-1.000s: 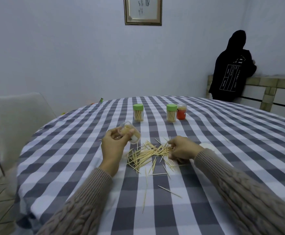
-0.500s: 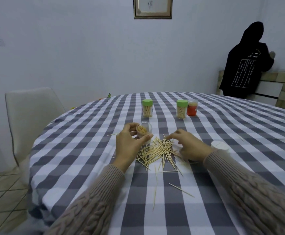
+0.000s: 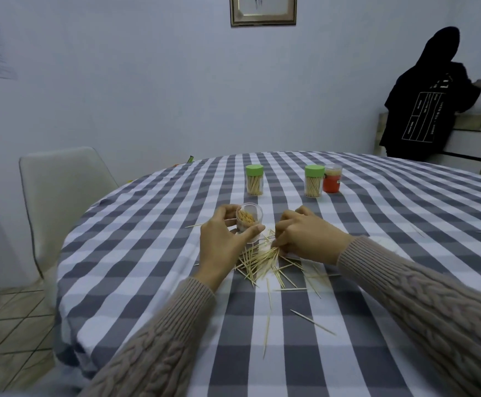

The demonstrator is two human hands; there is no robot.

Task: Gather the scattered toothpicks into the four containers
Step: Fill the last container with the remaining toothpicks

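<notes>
My left hand (image 3: 224, 242) grips a clear open container (image 3: 249, 222) part-filled with toothpicks, upright on the checked tablecloth (image 3: 136, 253). Just right of it my right hand (image 3: 308, 236) lies over a heap of scattered toothpicks (image 3: 259, 262), its curled fingers pinching some at the heap's top. Loose toothpicks (image 3: 312, 321) lie nearer me. Two green-lidded containers (image 3: 254, 179) (image 3: 314, 181) and a red open one (image 3: 332, 179), all holding toothpicks, stand farther back.
A white chair (image 3: 61, 190) stands at the table's left. A person in a black hoodie (image 3: 422, 101) stands at the back right by a bench. A white lid is mostly hidden behind my right wrist. Stray toothpicks (image 3: 418, 231) lie to the right.
My left hand has tipped the clear container from lying tilted in the air to upright on the cloth. My right hand has shifted a little over the heap, gathering toothpicks.
</notes>
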